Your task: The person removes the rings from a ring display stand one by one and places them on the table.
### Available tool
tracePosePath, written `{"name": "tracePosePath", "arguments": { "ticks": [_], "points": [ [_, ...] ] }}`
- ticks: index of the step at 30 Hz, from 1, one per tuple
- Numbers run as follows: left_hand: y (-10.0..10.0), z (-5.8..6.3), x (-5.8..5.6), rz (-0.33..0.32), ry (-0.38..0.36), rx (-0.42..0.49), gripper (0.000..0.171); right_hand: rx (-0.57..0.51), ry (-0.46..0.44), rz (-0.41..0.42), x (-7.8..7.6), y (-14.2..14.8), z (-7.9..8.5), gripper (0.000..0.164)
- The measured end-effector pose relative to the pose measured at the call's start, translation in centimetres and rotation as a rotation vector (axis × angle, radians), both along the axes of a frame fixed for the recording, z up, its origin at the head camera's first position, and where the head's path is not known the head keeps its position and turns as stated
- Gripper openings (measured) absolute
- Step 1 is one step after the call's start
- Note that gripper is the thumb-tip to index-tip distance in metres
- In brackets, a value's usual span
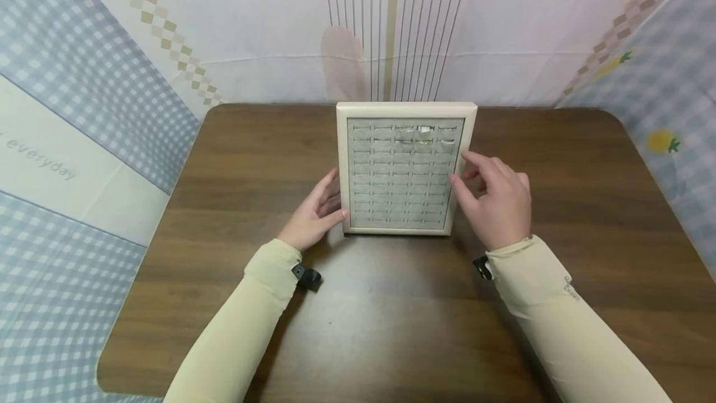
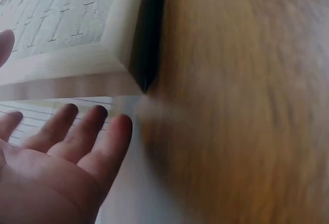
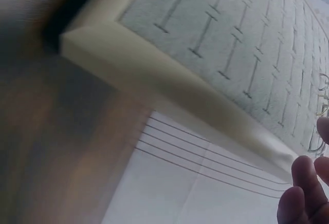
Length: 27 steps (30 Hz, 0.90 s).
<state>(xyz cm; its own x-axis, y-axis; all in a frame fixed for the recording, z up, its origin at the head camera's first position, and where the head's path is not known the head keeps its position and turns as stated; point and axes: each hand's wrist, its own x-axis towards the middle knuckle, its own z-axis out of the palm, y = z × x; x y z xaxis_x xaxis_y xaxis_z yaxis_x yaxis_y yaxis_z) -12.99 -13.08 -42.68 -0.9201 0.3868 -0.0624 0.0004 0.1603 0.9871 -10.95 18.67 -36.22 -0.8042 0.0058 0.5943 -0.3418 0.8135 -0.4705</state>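
1. Left hand: fingers apart, beside the left edge of the frame; the thumb tip lies at the front border. In the left wrist view the fingers are clear of the side wall.
2. Right hand: fingers bent at the right edge, thumb over the front border, other fingertips at the side. Whether they clamp the frame or only touch it, the pictures do not tell.
3. Frame: upright on the surface, between both hands, slotted face toward the person.
4. Pad: rows of slots inside the border. Rings occupy the right part of the top two rows.
5. Done: frame standing; rings seated in the upper slots.
6. Left (judgement): the step in hand appears to be steadying or adjusting the frame; both hands remain to be cleared from its edges. The lower slots show no rings.
7. Behind the surface: a printed cloth.
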Motion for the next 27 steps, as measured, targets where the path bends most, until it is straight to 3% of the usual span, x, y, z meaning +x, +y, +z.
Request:
{"name": "tracePosePath", "arguments": {
  "ticks": [8,14,27],
  "points": [
    [0.1,-1.0,-0.4,-0.014,-0.001,0.108,0.083,0.022,0.033,-0.012,-1.6,-1.1,1.1,0.028],
    [0.1,-1.5,-1.2,-0.042,0.043,0.128,0.076,0.038,0.05,-0.038,-2.5,-1.2,1.7,0.023],
    [0.0,-1.5,-1.5,-0.067,-0.006,0.134,0.072,0.059,0.165,-0.017,-3.2,-1.0,2.1,0.012]
  ]
}}
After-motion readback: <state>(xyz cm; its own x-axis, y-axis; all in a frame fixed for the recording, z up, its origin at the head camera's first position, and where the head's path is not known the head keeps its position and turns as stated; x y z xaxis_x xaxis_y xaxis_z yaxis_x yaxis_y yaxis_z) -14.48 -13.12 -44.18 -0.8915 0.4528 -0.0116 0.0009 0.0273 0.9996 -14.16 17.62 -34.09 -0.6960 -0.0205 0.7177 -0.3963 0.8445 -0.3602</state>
